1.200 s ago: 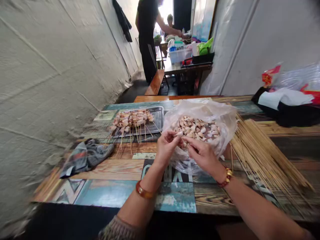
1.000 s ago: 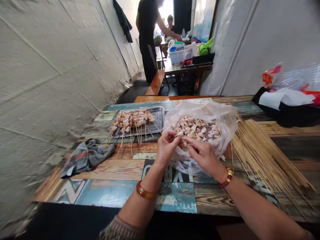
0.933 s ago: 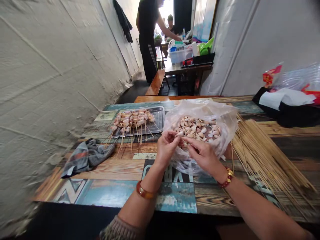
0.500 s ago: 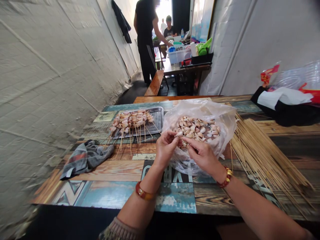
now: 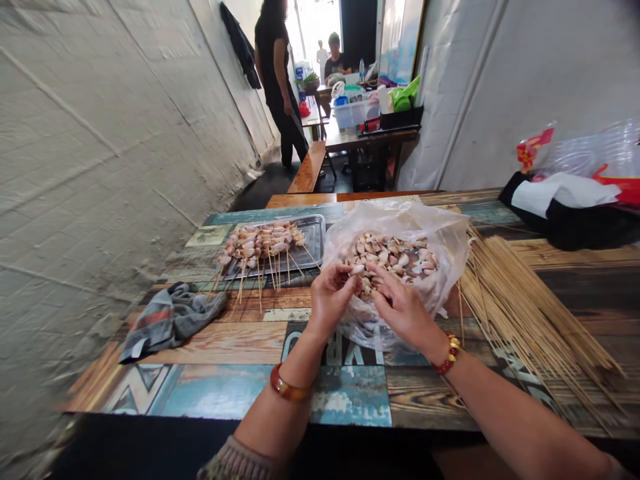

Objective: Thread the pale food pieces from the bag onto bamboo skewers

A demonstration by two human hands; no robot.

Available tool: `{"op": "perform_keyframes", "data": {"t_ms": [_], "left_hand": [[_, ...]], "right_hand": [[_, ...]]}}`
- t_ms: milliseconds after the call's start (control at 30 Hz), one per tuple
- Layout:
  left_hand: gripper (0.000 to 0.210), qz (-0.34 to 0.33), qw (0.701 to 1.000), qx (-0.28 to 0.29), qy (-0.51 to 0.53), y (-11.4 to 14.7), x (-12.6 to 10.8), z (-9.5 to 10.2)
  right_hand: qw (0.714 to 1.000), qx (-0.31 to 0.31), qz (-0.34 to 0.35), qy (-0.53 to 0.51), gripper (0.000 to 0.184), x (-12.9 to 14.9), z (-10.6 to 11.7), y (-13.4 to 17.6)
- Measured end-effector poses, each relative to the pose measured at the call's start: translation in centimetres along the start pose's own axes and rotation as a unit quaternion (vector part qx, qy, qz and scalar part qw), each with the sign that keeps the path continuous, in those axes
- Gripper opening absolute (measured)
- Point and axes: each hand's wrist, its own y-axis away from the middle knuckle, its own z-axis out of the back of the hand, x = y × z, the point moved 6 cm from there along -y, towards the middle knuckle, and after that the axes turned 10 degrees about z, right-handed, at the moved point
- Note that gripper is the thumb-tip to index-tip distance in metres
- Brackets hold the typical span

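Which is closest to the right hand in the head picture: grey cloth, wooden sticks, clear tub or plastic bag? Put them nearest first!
From the right hand:
1. Plastic bag, right by it
2. Wooden sticks, to its right
3. Grey cloth, over to its left
4. Clear tub, on the far table ahead

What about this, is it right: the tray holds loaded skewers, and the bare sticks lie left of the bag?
Not quite: the bare sticks lie right of the bag, as the head view shows; the tray does hold loaded skewers.
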Motion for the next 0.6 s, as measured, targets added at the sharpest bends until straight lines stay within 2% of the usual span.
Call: {"op": "perform_keyframes", "data": {"t_ms": [167, 400, 600], "left_hand": [[0.018, -0.005, 1.000, 0.005, -0.010, 0.07, 0.13, -0.16], [0.019, -0.026, 0.999, -0.002, -0.026, 0.39, -0.28, -0.16], [0.020, -0.016, 1.000, -0.011, -0.013, 0.57, -0.01, -0.24]], "right_hand": [[0.999, 0.025, 0.010, -0.025, 0.058, 0.25, -0.27, 0.04], [0.999, 0.000, 0.022, -0.029, 0.052, 0.50, -0.25, 0.09], [0.999, -0.022, 0.031, -0.020, 0.049, 0.73, -0.29, 0.30]]}}
